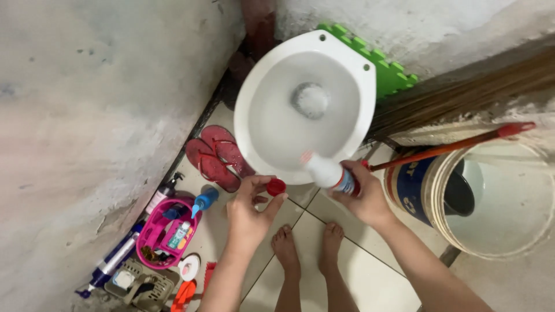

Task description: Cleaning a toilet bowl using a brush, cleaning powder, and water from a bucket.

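1. Forearms rise from the bottom edge, either side of the bare feet (309,245) on the tiled floor (370,283).
2. Left hand (250,211) pinches a small red cap (276,186) between thumb and fingertips, just below the toilet bowl (272,115) rim.
3. Right hand (364,199) is wrapped around a white bottle (326,171), which is tilted with its long axis pointing up-left and its nozzle over the bowl's near rim.
4. Bucket (497,196) stands further right.

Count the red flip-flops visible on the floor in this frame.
2. One flip-flop lies nearer the wall; the other flip-flop lies beside it, its far end tucked under the white toilet bowl. None seem hidden.
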